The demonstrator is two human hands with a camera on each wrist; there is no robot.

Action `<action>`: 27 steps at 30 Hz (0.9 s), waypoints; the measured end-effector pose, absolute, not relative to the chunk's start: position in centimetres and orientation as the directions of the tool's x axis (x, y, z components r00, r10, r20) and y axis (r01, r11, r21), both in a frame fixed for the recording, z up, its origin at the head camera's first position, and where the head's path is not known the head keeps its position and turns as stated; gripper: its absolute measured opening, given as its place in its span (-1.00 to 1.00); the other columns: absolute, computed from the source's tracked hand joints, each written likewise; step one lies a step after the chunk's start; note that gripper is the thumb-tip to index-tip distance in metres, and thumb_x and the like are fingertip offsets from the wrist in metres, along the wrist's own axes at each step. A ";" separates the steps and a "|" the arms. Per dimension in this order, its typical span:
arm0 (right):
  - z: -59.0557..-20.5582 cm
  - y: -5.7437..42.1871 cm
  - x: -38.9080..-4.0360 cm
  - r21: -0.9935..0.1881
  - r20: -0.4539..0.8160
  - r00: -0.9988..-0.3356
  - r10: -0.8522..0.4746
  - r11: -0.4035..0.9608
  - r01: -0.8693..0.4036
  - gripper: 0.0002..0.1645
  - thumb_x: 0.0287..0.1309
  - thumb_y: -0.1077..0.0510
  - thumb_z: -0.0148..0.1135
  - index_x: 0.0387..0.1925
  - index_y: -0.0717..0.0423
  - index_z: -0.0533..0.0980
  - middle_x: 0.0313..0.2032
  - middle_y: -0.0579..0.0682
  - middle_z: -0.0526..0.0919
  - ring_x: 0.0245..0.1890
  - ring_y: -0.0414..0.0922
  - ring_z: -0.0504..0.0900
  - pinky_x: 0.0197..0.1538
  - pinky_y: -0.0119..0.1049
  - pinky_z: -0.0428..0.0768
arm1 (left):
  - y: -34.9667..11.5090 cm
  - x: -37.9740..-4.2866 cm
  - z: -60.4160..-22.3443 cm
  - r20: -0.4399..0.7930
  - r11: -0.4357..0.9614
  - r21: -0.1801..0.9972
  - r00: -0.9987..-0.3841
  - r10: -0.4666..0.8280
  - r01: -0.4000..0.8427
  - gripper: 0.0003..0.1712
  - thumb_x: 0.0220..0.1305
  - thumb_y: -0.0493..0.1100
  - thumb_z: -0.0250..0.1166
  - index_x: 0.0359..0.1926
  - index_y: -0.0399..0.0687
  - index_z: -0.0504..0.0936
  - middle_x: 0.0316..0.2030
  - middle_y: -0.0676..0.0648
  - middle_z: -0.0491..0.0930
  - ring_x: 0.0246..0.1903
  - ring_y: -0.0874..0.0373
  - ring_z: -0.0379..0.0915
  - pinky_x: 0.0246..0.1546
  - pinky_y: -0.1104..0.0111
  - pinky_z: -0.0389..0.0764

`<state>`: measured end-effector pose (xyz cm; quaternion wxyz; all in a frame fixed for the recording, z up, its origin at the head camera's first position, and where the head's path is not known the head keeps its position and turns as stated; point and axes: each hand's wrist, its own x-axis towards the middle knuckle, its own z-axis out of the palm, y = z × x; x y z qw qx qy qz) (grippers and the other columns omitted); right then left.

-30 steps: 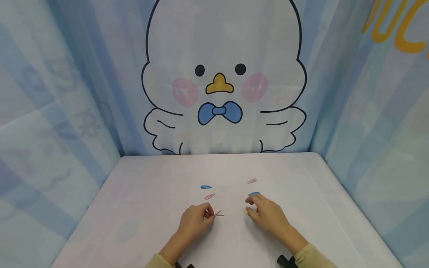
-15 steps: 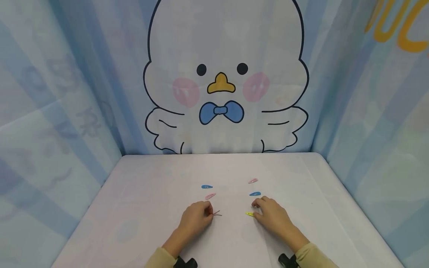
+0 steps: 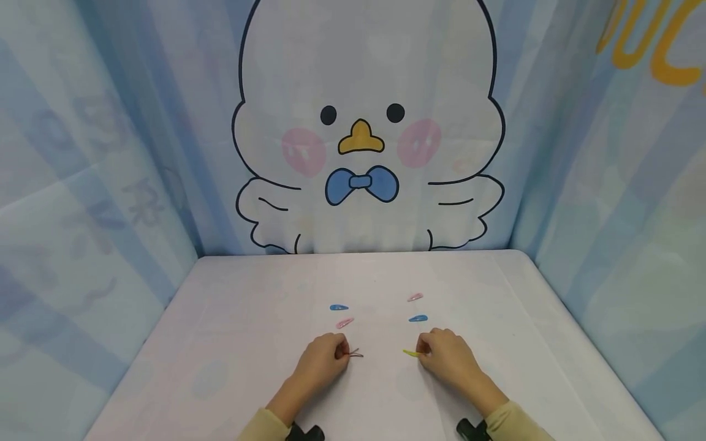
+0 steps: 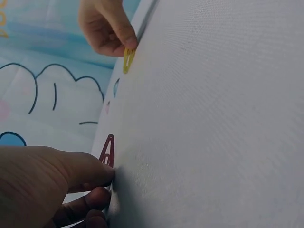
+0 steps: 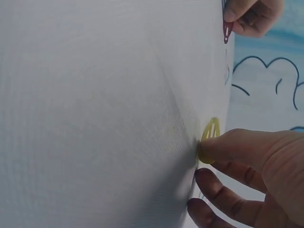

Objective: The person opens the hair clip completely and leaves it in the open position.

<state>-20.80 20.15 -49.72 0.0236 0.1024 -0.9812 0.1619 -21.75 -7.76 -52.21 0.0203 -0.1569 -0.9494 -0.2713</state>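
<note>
On the white table (image 3: 248, 343), my left hand (image 3: 344, 351) pinches one end of a dark red hair clip (image 3: 356, 353). The clip's free end lies on the cloth. In the left wrist view the red clip (image 4: 108, 151) pokes out past my thumb. My right hand (image 3: 421, 350) pinches a yellow hair clip (image 3: 410, 353), which also touches the table. The right wrist view shows my thumb (image 5: 228, 147) on the yellow clip (image 5: 210, 129), with the other fingers curled below. The two hands are a short gap apart.
Beyond the hands lie several small clips: a blue one (image 3: 339, 307) and a pink one (image 3: 344, 322) on the left, a pink one (image 3: 415, 297) and a blue one (image 3: 418, 318) on the right. Cloth walls with a duck picture (image 3: 361, 135) enclose the table.
My right hand drew back from the blue clip on the right and its fingers closed on the yellow clip. The left hand kept hold of the red clip and barely moved.
</note>
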 end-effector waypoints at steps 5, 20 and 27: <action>-49.7 20.0 -20.5 -0.341 0.070 -0.980 -0.189 0.918 -0.201 -0.81 0.06 0.19 0.51 -0.48 -0.09 0.60 -0.48 -0.19 0.59 -0.46 -0.20 0.47 -0.30 -0.19 0.49 | -7.9 -21.6 -52.1 0.121 0.797 0.520 -0.950 0.289 0.309 -0.82 0.15 -0.27 0.47 -0.40 0.03 0.60 -0.50 0.14 0.42 -0.48 0.31 0.28 -0.42 0.42 0.35; -47.7 18.4 -18.4 -0.513 0.061 -0.978 -0.201 0.834 -0.203 -0.83 0.15 0.20 0.48 -0.37 -0.16 0.65 -0.46 -0.34 0.64 -0.52 -0.32 0.41 -0.37 -0.36 0.43 | -7.2 -20.7 -50.4 0.036 0.801 0.556 -0.969 0.243 0.222 -0.81 0.19 -0.08 0.49 -0.27 -0.06 0.69 -0.40 0.07 0.51 -0.38 0.22 0.36 -0.33 0.34 0.45; -46.4 17.2 -17.3 -0.547 0.104 -0.959 -0.264 0.790 -0.277 -0.85 0.18 0.18 0.47 -0.36 -0.17 0.67 -0.45 -0.37 0.63 -0.54 -0.38 0.38 -0.41 -0.43 0.42 | -6.1 -19.4 -49.1 0.155 0.744 0.586 -0.945 0.287 0.322 -0.76 0.24 -0.02 0.48 -0.17 -0.01 0.69 -0.19 0.03 0.63 -0.17 0.15 0.44 -0.18 0.25 0.53</action>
